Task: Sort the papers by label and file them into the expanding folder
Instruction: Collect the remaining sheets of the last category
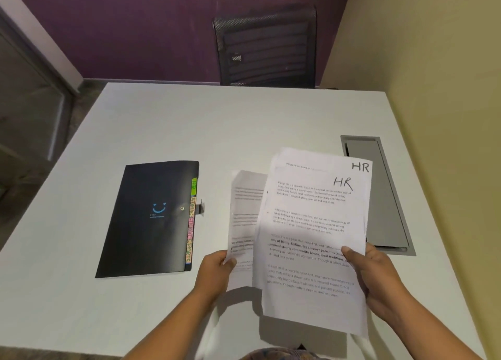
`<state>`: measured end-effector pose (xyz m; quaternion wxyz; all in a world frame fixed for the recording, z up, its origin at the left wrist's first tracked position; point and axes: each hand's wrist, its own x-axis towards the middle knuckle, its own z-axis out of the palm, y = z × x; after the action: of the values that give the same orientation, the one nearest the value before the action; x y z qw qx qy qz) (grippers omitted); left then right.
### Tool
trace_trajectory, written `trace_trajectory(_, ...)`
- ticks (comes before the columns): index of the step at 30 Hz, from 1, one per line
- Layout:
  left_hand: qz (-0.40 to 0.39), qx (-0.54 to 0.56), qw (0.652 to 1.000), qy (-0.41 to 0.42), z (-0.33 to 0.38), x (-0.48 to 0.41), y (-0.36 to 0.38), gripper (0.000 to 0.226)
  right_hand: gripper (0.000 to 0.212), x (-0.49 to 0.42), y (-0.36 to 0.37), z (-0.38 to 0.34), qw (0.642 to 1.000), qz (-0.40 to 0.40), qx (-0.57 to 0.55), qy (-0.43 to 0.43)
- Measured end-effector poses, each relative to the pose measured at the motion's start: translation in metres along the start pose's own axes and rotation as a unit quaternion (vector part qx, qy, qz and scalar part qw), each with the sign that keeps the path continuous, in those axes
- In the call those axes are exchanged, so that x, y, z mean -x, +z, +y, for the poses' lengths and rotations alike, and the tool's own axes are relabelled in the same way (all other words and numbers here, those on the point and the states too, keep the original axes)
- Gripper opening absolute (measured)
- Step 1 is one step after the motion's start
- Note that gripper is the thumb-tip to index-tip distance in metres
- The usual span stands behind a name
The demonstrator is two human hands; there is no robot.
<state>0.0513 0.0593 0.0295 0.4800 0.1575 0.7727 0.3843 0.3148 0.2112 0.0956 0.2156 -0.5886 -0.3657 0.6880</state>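
**A:** Where are the papers?

**B:** Both hands have some, held up above the white tabletop. The right hand grips a fanned stack of white printed sheets by its right edge, with the thumb pressed on the front page. The two pages that show at the top each have "HR" handwritten in black at the upper right corner.

**A:** And the other hand?

**B:** The left hand pinches a separate white printed paper near its lower left edge, thumb on top. It sits just left of the stack, partly tucked behind it. I cannot see its label, or tell whether it is one sheet or several.

**A:** The folder?

**B:** The black expanding folder with a blue smiley on its cover lies flat and closed on the tabletop. It is left of the papers and apart from both hands. Coloured index tabs stick out along its right edge. The green one at the far end reads "HR" and the next reads "ADMIN". The nearer ones are too small to read with certainty.

**A:** Anything else there?

**B:** A grey rectangular cable hatch is set into the tabletop on the right, partly hidden behind the stack. A black mesh-backed chair stands at the far side before a purple wall.
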Motion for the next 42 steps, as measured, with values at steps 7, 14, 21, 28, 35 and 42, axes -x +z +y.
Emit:
trace_trajectory(7,-0.145,0.081,0.986,0.025,0.040,0.037,0.013,0.023,0.030,-0.013,0.007,-0.017,0.995,-0.045,0.075,-0.041)
trace_trajectory(14,-0.121,0.139,0.982,-0.029,0.057,0.043,0.009,0.061,0.028,-0.008,0.010,-0.013,0.991,-0.076,0.095,-0.046)
trace_trajectory(21,-0.142,0.130,0.979,0.068,0.074,0.034,0.007,0.031,0.027,-0.003,0.004,-0.015,0.992,-0.061,0.084,-0.075)
trace_trajectory(28,-0.137,0.095,0.980,0.105,0.079,0.032,0.012,0.034,0.024,0.001,0.006,-0.018,0.990,-0.061,0.054,-0.116)
trace_trajectory(35,-0.082,0.013,0.975,0.207,0.088,0.023,0.015,0.042,0.031,0.000,0.010,-0.025,0.979,-0.005,0.063,-0.192)
trace_trajectory(42,-0.004,-0.036,0.955,0.294,0.109,0.022,0.024,0.053,0.035,-0.004,0.015,-0.039,0.967,0.057,0.087,-0.233)
